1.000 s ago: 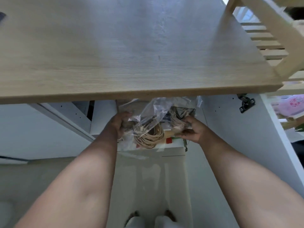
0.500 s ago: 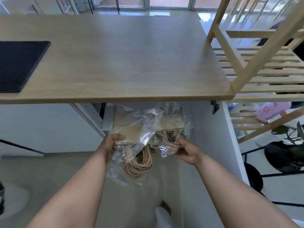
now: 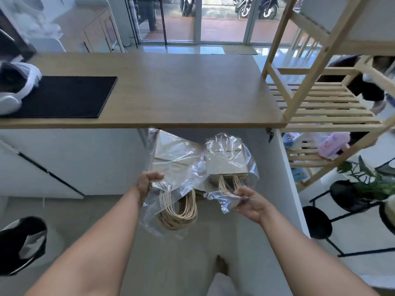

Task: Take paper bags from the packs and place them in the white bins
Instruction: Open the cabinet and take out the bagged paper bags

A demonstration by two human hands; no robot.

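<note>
Two clear plastic packs of brown paper bags with twine handles hang in front of me, just below the edge of the wooden counter (image 3: pixel 171 90). My left hand (image 3: pixel 147 180) grips the left pack (image 3: pixel 173 159) by its lower corner; its bundle of handles (image 3: pixel 179 212) dangles inside the loose plastic. My right hand (image 3: pixel 250 201) pinches the plastic at the bottom of the right pack (image 3: pixel 228 161), next to that pack's handles. No white bin is recognisable in view.
A black mat (image 3: pixel 64 95) lies on the counter's left part, with a white object (image 3: pixel 15 86) at its left edge. A wooden slatted shelf (image 3: pixel 320 103) stands to the right, black stools (image 3: pixel 318 221) and a plant (image 3: pixel 367 180) beyond. White cabinet panels flank the packs.
Both hands have drawn the two packs out from under the counter toward me and lower. My view has lifted, so the counter top and the room beyond now show.
</note>
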